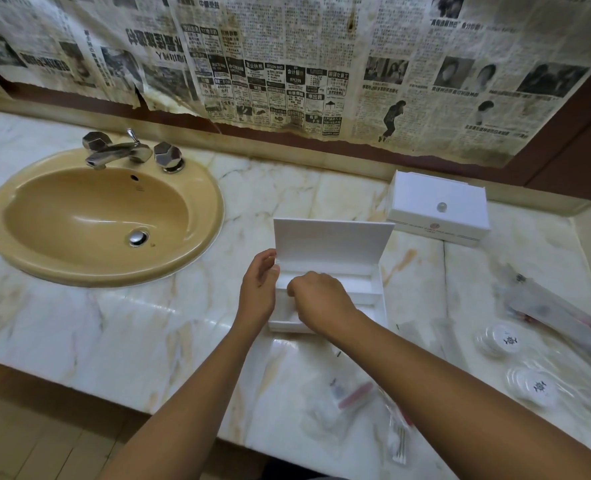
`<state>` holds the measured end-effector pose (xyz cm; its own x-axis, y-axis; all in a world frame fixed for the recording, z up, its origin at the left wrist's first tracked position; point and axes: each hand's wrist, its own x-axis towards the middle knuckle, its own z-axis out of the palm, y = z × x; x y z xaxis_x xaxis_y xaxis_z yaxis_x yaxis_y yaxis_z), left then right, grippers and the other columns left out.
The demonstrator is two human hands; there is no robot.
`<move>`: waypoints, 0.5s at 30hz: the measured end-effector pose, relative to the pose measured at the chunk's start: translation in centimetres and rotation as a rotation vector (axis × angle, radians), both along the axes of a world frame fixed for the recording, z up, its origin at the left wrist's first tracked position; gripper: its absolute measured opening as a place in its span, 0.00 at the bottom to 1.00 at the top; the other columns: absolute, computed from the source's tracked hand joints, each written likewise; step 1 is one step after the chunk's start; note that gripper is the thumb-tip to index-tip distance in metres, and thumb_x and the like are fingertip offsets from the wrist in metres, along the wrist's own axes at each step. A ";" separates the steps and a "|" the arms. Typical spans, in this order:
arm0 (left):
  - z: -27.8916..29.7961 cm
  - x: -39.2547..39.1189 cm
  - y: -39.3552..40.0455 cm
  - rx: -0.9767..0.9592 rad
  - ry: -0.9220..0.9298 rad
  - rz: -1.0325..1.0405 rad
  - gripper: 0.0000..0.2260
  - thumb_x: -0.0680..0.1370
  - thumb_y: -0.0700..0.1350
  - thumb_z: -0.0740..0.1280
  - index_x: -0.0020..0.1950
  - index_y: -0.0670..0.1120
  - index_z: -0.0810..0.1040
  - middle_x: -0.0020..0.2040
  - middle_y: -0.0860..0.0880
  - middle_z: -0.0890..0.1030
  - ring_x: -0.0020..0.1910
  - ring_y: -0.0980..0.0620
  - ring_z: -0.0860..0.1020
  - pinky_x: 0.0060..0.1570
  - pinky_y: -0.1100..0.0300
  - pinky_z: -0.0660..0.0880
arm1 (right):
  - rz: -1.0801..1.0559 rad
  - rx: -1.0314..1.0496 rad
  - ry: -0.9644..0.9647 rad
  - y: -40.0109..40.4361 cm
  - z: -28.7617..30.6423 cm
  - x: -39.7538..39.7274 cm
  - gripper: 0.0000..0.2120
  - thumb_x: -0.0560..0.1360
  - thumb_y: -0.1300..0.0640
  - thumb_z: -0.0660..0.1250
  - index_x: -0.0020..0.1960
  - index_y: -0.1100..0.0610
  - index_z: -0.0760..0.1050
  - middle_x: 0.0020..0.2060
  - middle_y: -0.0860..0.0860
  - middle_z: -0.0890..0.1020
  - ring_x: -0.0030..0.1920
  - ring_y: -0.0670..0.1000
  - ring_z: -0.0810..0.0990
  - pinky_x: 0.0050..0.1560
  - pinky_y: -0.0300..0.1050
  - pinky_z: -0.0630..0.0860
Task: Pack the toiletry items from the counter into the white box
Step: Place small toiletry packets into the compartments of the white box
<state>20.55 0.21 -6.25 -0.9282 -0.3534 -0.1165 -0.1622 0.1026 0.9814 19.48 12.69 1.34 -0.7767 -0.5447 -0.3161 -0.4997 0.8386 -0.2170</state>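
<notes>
We've got both forearms reaching in from the bottom toward mid-frame. Left hand (257, 289) sits upright with fingers loosely curled, right hand (318, 299) knuckles-up, fingers tucked down.
</notes>
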 end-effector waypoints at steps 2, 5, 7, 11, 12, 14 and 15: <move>-0.1 0.0 -0.1 0.008 -0.003 -0.011 0.13 0.82 0.38 0.61 0.66 0.48 0.74 0.61 0.51 0.78 0.61 0.55 0.76 0.53 0.76 0.71 | 0.133 0.007 0.036 -0.2 -0.1 -0.2 0.20 0.75 0.68 0.59 0.63 0.55 0.76 0.47 0.56 0.77 0.50 0.58 0.77 0.46 0.48 0.71; -0.2 0.0 -0.2 0.032 -0.015 -0.009 0.13 0.82 0.38 0.61 0.66 0.48 0.74 0.63 0.50 0.78 0.62 0.54 0.76 0.57 0.71 0.71 | 0.292 0.020 0.043 -0.4 -0.4 -0.6 0.21 0.74 0.69 0.59 0.61 0.52 0.77 0.35 0.51 0.70 0.39 0.55 0.71 0.39 0.46 0.65; -0.2 -0.1 -0.1 0.037 -0.022 -0.006 0.14 0.82 0.38 0.61 0.66 0.48 0.74 0.63 0.50 0.78 0.64 0.53 0.75 0.62 0.64 0.71 | 0.323 0.048 0.065 -0.5 -0.7 -0.6 0.15 0.74 0.69 0.60 0.53 0.55 0.79 0.30 0.50 0.65 0.37 0.55 0.68 0.37 0.46 0.63; -0.1 0.0 -0.2 0.034 -0.036 -0.005 0.14 0.82 0.38 0.61 0.65 0.50 0.74 0.62 0.51 0.77 0.65 0.52 0.74 0.65 0.54 0.72 | 0.315 0.028 0.027 -0.8 -0.8 -0.6 0.16 0.74 0.68 0.60 0.31 0.56 0.61 0.28 0.50 0.61 0.35 0.56 0.68 0.33 0.46 0.61; 0.0 0.0 -0.2 0.034 -0.037 -0.008 0.14 0.82 0.38 0.61 0.65 0.50 0.74 0.63 0.50 0.77 0.65 0.51 0.74 0.65 0.54 0.72 | 0.293 -0.012 0.000 -0.8 -0.9 -0.7 0.13 0.74 0.67 0.60 0.32 0.57 0.64 0.28 0.50 0.63 0.35 0.56 0.68 0.32 0.46 0.61; 0.1 0.0 -0.3 0.042 -0.030 -0.017 0.14 0.82 0.38 0.62 0.66 0.49 0.74 0.62 0.51 0.78 0.64 0.52 0.75 0.62 0.60 0.72 | 0.228 -0.095 -0.070 -0.5 -1.5 -0.7 0.08 0.75 0.64 0.61 0.37 0.57 0.70 0.29 0.51 0.68 0.35 0.55 0.71 0.33 0.46 0.64; 0.2 0.0 -0.3 0.041 -0.026 -0.019 0.14 0.82 0.38 0.62 0.65 0.49 0.74 0.61 0.52 0.78 0.63 0.54 0.75 0.59 0.68 0.72 | 0.201 -0.121 -0.105 -0.4 -1.7 -0.7 0.07 0.75 0.64 0.60 0.40 0.58 0.73 0.30 0.52 0.72 0.36 0.56 0.73 0.34 0.47 0.66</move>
<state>20.60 -0.09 -6.07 -0.9311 -0.3301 -0.1551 -0.1866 0.0657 0.9802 18.79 12.32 -0.33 -0.6156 -0.7233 -0.3130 -0.6227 0.6898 -0.3693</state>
